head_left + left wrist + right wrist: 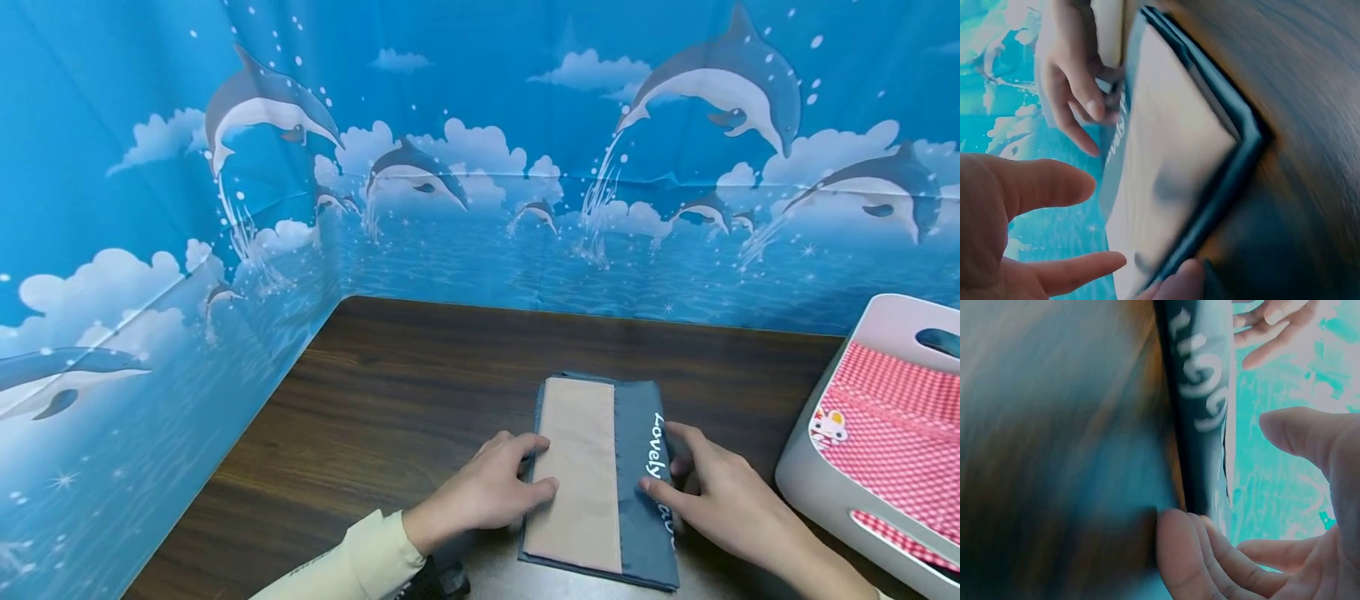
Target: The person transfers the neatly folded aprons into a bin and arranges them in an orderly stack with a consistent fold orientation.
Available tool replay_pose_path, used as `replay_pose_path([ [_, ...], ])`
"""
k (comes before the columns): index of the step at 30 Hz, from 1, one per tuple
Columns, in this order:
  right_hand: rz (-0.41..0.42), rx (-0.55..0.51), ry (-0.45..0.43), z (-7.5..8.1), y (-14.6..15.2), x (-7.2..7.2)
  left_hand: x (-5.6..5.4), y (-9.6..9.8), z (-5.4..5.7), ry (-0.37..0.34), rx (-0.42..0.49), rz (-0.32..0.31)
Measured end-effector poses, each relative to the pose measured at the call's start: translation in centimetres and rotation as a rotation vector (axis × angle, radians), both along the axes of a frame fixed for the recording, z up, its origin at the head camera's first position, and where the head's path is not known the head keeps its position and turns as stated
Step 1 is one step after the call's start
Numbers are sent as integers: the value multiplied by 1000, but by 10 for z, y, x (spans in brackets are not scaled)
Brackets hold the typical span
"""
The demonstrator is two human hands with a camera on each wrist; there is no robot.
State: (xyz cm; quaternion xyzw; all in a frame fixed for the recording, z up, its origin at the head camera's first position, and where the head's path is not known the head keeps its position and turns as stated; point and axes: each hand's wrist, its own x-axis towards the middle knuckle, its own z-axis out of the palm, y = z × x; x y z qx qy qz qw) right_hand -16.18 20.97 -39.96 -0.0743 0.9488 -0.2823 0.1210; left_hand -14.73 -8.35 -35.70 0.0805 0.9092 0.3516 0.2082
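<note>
A folded dark blue-grey fabric piece (643,533) with a beige panel (577,475) and white lettering that begins "Lovely" lies flat on the table. My left hand (498,485) is at its left edge, thumb and index finger spread over the beige panel. In the left wrist view the layered folds of the fabric (1179,119) show at that edge, with fingertips (1188,278) right beside it. At the opposite edge is my right hand (731,500), its thumb over the lettering. The right wrist view has the fingertips (1179,540) against the fabric's side, the thumb held apart.
To the right stands a pale storage bin (802,467) with handle slots, holding red-and-white checked cloth (900,442). The dark wood-grain table (420,375) meets a blue dolphin-print curtain (480,242) at the back and left. A black device (442,579) sits by my left wrist.
</note>
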Motion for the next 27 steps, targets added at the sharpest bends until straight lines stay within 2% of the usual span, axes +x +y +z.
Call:
replay_pose_path([
  [3,-10,-20,-12,1,-3,1,0,4,2,-14,20,-2],
  [7,-33,-58,-63,1,-6,3,0,9,2,-20,82,51],
  [11,-54,-102,-107,1,-8,4,-1,13,2,-75,181,124],
  [17,-70,-176,-142,0,-8,7,-2,14,3,-141,286,181],
  [24,-125,-287,-209,3,-7,9,-4,12,-1,-255,515,308],
  [27,-133,-324,-229,4,-6,11,-5,12,-3,-279,558,331],
])
